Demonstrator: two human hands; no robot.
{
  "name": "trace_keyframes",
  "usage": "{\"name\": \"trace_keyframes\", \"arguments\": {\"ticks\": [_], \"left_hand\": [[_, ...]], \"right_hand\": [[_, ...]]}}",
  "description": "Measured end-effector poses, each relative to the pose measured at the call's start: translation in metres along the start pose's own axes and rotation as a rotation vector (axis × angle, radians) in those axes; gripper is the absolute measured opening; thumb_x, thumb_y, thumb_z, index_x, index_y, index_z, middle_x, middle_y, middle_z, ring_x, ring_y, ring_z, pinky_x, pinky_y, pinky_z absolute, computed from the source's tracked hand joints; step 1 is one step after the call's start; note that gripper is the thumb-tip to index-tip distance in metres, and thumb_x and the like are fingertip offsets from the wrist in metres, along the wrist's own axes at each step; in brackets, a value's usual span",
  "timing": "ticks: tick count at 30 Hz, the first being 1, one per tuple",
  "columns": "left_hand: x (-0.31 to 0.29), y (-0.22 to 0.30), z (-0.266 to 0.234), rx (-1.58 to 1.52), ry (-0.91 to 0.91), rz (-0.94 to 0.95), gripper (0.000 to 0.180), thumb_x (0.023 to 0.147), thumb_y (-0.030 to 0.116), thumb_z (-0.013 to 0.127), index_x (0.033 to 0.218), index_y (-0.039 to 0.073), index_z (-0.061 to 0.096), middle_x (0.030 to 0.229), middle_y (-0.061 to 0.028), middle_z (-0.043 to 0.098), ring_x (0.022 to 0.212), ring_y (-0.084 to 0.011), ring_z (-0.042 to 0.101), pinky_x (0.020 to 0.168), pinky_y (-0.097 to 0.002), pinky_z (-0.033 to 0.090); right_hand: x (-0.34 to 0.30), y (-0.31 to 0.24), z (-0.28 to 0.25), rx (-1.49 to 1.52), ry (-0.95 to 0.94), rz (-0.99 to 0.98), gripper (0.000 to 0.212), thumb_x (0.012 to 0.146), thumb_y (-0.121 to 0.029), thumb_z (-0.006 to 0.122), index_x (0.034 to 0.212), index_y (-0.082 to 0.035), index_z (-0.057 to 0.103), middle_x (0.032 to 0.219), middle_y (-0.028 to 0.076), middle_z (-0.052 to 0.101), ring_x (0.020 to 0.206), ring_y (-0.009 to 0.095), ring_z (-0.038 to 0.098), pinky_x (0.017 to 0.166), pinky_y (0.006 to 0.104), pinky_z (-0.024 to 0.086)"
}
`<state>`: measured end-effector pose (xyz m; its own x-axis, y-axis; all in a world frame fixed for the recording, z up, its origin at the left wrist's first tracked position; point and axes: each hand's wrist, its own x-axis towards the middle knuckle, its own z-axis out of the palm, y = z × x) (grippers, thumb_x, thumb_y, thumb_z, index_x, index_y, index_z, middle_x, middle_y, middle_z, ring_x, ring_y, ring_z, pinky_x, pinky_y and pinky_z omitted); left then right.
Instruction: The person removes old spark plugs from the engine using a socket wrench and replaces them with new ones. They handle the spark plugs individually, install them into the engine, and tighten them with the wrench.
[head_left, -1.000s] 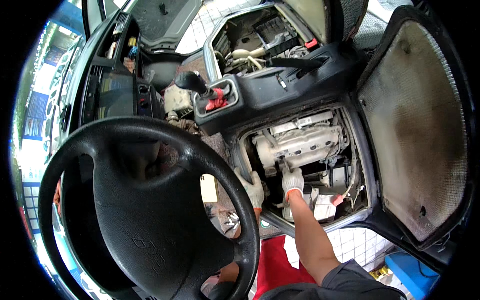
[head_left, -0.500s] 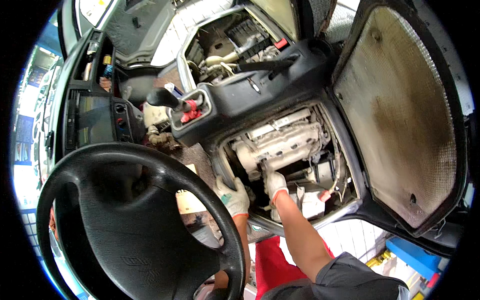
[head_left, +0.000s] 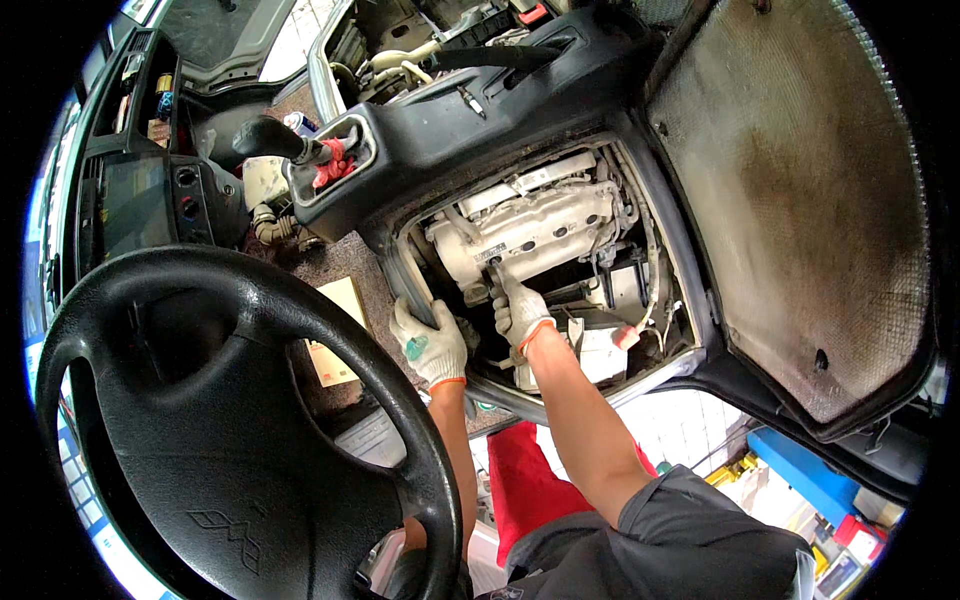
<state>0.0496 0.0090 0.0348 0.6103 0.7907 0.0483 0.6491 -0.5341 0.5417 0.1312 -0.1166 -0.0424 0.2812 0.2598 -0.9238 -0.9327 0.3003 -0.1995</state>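
Note:
An engine (head_left: 545,235) with a dusty, pale valve cover sits in the opened bay below me. My right hand (head_left: 522,312), in a white knit glove, reaches over the bay's near side. Its index finger stretches to a dark round hole (head_left: 495,262) at the cover's near left; the other fingers are curled, with nothing showing in them. On the bay's left rim (head_left: 408,272) rests my left hand (head_left: 435,348), gloved likewise with a green patch. Its thumb and fingers are spread, holding nothing I can see.
A black steering wheel (head_left: 245,262) stands close at left. The raised seat base with foil lining (head_left: 790,200) leans at right. Beyond the engine runs a black console (head_left: 425,140) with a gear lever (head_left: 265,138) and a spark plug (head_left: 472,102). A cream box (head_left: 335,330) lies on the floor.
The view has shifted, so the cabin appears lower to the right before and higher to the left now. My right hand's index finger now extends clearly to the valve cover; my left stays on the rim.

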Motion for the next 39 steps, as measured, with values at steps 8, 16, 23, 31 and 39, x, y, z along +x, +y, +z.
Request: {"name": "trace_keyframes", "arguments": {"ticks": [8,16,23,31,39], "left_hand": [[0.002,0.016,0.004,-0.004,-0.021,-0.012,0.065,0.093,0.034,0.063,0.143,0.000,0.040,0.133,-0.0279,0.048,0.119,-0.0450,0.053,0.100,-0.0507,0.045],[0.001,0.006,0.002,-0.027,0.002,0.000,0.066,0.092,0.035,0.064,0.141,-0.003,0.042,0.131,-0.0301,0.049,0.119,-0.0459,0.052,0.102,-0.0500,0.042],[0.004,0.011,0.005,-0.029,0.005,0.012,0.065,0.091,0.032,0.065,0.140,-0.003,0.040,0.134,-0.0294,0.046,0.123,-0.0444,0.050,0.104,-0.0499,0.042],[0.002,0.004,-0.001,-0.050,-0.019,-0.021,0.067,0.091,0.032,0.066,0.141,-0.004,0.039,0.135,-0.0307,0.045,0.123,-0.0453,0.050,0.104,-0.0503,0.042],[0.000,0.006,-0.002,-0.004,-0.018,-0.044,0.066,0.093,0.035,0.063,0.143,-0.001,0.039,0.134,-0.0274,0.048,0.120,-0.0433,0.053,0.101,-0.0474,0.045]], "right_hand": [[0.043,0.009,-0.022,-0.746,0.174,-0.475,0.039,0.098,-0.039,0.055,0.116,-0.004,0.060,0.093,0.017,0.070,0.078,0.033,0.069,0.068,0.0430,0.054],[-0.019,0.003,0.013,-1.009,0.540,-0.708,0.047,0.097,-0.043,0.056,0.113,0.000,0.064,0.101,0.027,0.070,0.094,0.046,0.068,0.082,0.0481,0.054],[-0.006,0.015,0.017,-0.868,0.595,-0.595,0.044,0.096,-0.042,0.057,0.093,0.001,0.062,0.073,0.015,0.064,0.057,0.029,0.062,0.056,0.0402,0.052],[-0.027,-0.013,0.023,0.171,-0.055,0.061,0.038,0.096,-0.045,0.062,0.075,-0.014,0.054,0.056,-0.002,0.045,0.039,0.011,0.036,0.035,0.0263,0.030],[-0.013,-0.007,0.009,-0.393,0.170,-0.252,0.030,0.096,-0.038,0.061,0.102,-0.008,0.060,0.077,0.010,0.065,0.066,0.023,0.064,0.057,0.0388,0.050]]}}
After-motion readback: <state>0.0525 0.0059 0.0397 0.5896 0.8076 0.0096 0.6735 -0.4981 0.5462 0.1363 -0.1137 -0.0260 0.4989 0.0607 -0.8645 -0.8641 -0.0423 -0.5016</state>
